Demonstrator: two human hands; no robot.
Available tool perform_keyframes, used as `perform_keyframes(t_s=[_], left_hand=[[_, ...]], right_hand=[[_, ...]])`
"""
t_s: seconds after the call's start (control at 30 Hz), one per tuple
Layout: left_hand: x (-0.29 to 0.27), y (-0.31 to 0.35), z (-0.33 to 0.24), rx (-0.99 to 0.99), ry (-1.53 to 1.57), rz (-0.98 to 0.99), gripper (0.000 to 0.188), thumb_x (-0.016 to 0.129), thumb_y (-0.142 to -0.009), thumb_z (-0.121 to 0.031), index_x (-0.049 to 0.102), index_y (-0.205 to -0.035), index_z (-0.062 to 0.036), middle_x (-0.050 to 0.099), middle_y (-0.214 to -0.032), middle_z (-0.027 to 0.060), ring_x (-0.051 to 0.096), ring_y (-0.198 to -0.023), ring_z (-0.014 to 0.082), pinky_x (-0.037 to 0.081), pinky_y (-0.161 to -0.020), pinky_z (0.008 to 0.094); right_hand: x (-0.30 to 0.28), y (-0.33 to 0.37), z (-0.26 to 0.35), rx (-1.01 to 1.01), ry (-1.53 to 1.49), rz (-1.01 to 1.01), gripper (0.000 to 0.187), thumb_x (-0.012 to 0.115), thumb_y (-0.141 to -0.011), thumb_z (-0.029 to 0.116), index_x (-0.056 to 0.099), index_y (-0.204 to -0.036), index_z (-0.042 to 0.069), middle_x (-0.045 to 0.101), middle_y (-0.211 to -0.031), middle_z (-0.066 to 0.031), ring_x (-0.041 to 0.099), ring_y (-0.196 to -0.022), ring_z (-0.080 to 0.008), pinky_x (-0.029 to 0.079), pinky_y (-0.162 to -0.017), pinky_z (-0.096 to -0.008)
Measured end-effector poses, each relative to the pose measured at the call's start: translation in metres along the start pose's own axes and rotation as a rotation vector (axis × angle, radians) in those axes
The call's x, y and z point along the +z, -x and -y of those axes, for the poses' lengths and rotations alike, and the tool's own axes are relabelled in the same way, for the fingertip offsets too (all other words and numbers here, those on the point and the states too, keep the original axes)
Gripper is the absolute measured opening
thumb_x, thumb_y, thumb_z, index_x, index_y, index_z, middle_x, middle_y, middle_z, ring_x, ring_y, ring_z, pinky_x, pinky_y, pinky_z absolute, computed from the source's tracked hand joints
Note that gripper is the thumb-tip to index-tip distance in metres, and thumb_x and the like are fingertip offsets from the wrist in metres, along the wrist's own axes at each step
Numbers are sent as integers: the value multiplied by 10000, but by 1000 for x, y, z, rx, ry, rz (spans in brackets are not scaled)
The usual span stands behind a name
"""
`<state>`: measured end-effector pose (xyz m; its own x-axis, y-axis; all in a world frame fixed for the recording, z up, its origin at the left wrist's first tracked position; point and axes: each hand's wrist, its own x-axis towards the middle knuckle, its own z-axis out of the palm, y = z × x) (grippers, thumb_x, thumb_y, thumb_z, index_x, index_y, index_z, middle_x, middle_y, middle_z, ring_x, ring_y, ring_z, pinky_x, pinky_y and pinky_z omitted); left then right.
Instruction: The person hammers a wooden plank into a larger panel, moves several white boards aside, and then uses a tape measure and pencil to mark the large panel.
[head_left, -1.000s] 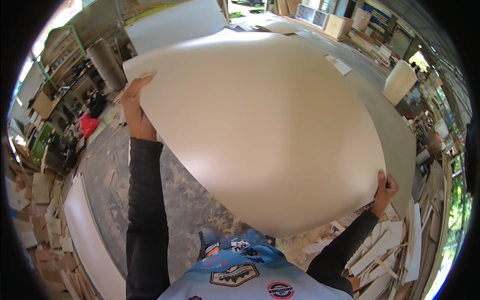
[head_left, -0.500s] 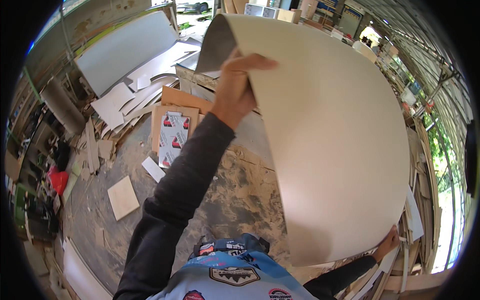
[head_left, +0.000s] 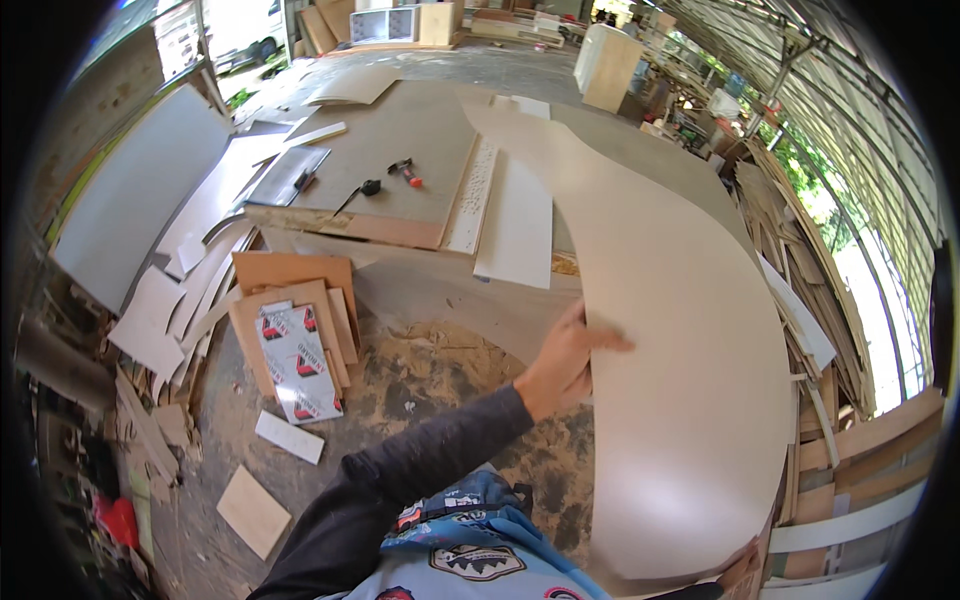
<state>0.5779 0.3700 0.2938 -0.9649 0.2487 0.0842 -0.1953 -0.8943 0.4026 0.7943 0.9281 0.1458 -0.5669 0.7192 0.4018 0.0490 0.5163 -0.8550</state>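
Note:
A large, thin, flexible beige sheet point(head_left: 690, 400) hangs in a curve before me on the right. Its far end narrows and reaches over the worktable point(head_left: 420, 120). My left hand point(head_left: 565, 362) is closed on the sheet's left edge, thumb on the upper face and the other fingers partly hidden beneath. Low at the right, my right hand point(head_left: 740, 562) grips the sheet's near edge; little of it shows. On the table lie a hammer point(head_left: 405, 172) with a red handle end, a small black tool point(head_left: 370, 187), a speckled strip point(head_left: 470, 200) and a white panel point(head_left: 518, 220).
Brown boards and a silver printed packet point(head_left: 300, 365) lie on the dusty floor at left, near a square wood piece point(head_left: 253, 510). White offcuts point(head_left: 150, 315) and a leaning panel point(head_left: 140, 200) stand farther left. Stacked wood strips point(head_left: 800, 250) line the right side. A cabinet point(head_left: 605, 65) stands beyond.
The sheet has come down and flattened, uncovering the table and its tools. My left hand, still gripping the edge, has moved lower and rightward; my right hand is lower. The view has shifted.

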Motion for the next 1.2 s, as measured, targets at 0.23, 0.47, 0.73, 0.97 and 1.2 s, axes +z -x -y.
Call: perform_keyframes(t_s=[0.23, 0.47, 0.73, 0.97, 1.2], left_hand=[[-63, 6, 9, -267, 58, -208, 474, 522, -783, 149, 442, -1222, -11, 558, -1157, 170, 620, -1052, 310, 562, -882, 441], [-117, 8, 48, -448, 42, -423, 417, 521, -796, 110, 427, -1186, -4, 548, -1135, 166, 618, -1034, 337, 551, -895, 467], [-147, 55, 70, -753, 87, -573, 324, 469, -911, -105, 546, -1178, 61, 601, -1190, 195, 594, -1102, 292, 480, -960, 387], [-219, 78, 54, -1054, -178, -361, 440, 488, -951, -274, 503, -1259, 39, 583, -1238, 137, 572, -1110, 261, 428, -999, 378], [-277, 10, -95, -1129, -955, 24, 297, 520, -929, -267, 671, -926, -11, 669, -748, 69, 630, -660, 150, 520, -608, 299]], right_hand=[[49, 99, -20, 225, -190, -58, 522, 574, -940, 442, 655, -974, -73, 659, -917, -124, 597, -849, -180, 485, -746, -309], [70, 127, -95, 380, -43, -223, 448, 503, -986, 426, 484, -932, -18, 461, -907, -52, 449, -849, -167, 414, -819, -315], [221, 106, 0, 288, 184, 159, 491, 607, -915, 424, 537, -782, -44, 492, -732, -48, 434, -701, -160, 414, -677, -317], [299, 107, 67, 178, 157, 279, 431, 692, -867, 326, 660, -996, -83, 628, -799, -64, 520, -750, -134, 442, -724, -287], [318, 137, 83, 243, 298, 367, 517, 752, -809, 300, 633, -1072, -129, 693, -980, -162, 602, -907, -152, 467, -837, -291]])
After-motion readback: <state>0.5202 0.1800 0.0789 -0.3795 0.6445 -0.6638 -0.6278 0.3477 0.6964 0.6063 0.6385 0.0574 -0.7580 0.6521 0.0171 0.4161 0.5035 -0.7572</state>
